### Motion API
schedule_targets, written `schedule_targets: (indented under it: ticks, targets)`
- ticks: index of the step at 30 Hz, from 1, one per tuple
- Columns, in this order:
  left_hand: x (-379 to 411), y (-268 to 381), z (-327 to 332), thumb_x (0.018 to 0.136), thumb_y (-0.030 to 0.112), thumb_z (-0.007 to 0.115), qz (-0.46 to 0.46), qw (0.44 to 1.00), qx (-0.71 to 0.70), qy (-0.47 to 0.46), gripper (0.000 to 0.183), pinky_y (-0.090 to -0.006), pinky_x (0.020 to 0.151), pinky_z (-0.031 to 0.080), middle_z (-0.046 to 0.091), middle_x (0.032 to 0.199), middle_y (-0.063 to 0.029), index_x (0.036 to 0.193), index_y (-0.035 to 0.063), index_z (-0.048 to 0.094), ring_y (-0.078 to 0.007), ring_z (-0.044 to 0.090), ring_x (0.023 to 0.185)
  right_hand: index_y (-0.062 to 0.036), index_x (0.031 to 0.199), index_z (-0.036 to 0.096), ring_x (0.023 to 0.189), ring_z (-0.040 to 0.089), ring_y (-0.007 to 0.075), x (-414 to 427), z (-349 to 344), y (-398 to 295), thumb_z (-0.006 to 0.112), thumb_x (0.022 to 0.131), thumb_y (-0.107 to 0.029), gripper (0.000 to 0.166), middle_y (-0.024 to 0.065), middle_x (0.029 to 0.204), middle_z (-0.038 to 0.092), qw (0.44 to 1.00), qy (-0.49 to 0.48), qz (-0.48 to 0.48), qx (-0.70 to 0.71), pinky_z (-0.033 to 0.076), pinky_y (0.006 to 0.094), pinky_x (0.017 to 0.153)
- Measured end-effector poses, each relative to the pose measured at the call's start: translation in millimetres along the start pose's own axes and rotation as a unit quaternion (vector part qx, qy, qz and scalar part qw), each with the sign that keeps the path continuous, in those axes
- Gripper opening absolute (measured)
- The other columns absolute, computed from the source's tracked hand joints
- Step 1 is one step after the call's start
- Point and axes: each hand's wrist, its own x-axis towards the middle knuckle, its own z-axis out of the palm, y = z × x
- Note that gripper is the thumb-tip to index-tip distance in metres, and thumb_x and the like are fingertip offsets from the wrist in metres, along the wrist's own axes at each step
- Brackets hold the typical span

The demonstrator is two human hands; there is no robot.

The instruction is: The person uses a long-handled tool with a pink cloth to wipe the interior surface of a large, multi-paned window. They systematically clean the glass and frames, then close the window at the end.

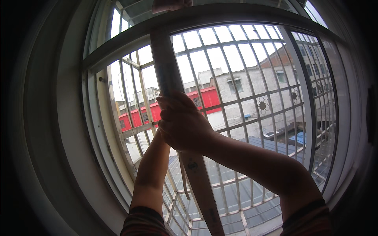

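A long flat bar (pixel 196 180) with printed marks stands nearly upright before me, slightly tilted. Its upper end (pixel 164 53) meets the dark top rail of a window frame. My right hand (pixel 189 126) is wrapped around the bar near its middle, fingers curled over the left edge. From below, my left forearm rises to the same spot. Most of my left hand (pixel 162 134) is hidden behind the right hand and the bar, so its grip does not show. A thin strip (pixel 184 180) hangs beside the bar, below my hands.
A person's hand (pixel 172 5) rests at the top rail (pixel 236 13). The white window frame (pixel 88 103) curves around the left side, and a sliding sash (pixel 307 88) stands at the right. Outside are metal security bars (pixel 224 103), with buildings and roofs beyond.
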Motion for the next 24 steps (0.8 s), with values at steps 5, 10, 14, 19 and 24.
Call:
schedule_targets:
  ticks: [5,10,14,19,24]
  targets:
    - [-8,5,-76,0.092,0.02,0.057,0.031,0.985,0.13,0.108,0.034,-0.0202,0.043,0.029,0.044,0.055,0.0053,0.122,0.0035,0.056,-0.0016,0.039,0.048,-0.0058,0.072,0.068,0.116,0.049,0.0234,2,-2,-1,0.058,0.073,-0.013,0.013,0.0063,0.087,0.066,1.0,0.001,0.006,-0.008,0.025,0.0426,0.108]
    - [-21,20,-106,0.094,0.024,0.054,-0.054,0.987,0.033,0.148,0.033,-0.0204,0.036,0.026,0.037,0.051,0.0056,0.123,0.0084,0.055,-0.0021,0.033,0.04,-0.0083,0.064,0.064,0.116,0.049,0.0227,1,3,0,0.062,0.067,-0.01,0.004,0.0031,0.08,0.06,0.999,0.051,0.007,0.011,0.029,0.0432,0.106]
    - [-32,26,-114,0.095,0.024,0.051,-0.076,0.976,-0.017,0.204,0.027,-0.0197,0.035,0.024,0.036,0.052,0.0058,0.115,0.0079,0.058,-0.002,0.032,0.039,-0.0083,0.065,0.064,0.115,0.049,0.0233,1,3,2,0.064,0.067,-0.011,0.004,0.0036,0.081,0.06,0.999,0.036,0.001,0.01,0.029,0.0432,0.106]
    - [-66,20,-120,0.096,0.024,0.049,-0.06,0.973,0.064,0.214,0.033,-0.0208,0.037,0.024,0.036,0.055,0.0059,0.121,0.0037,0.055,-0.0013,0.031,0.042,-0.008,0.066,0.064,0.115,0.049,0.0233,0,2,0,0.064,0.069,-0.012,0.005,0.0039,0.081,0.061,0.999,0.044,0.001,0.002,0.029,0.043,0.107]
    - [-97,17,-119,0.096,0.022,0.05,-0.051,0.975,0.088,0.197,0.032,-0.0214,0.038,0.025,0.037,0.055,0.0058,0.121,0.0037,0.054,-0.0016,0.033,0.042,-0.0079,0.065,0.064,0.115,0.049,0.0227,1,1,0,0.064,0.069,-0.012,0.006,0.0039,0.082,0.062,0.999,0.037,0.006,0.006,0.028,0.0429,0.107]
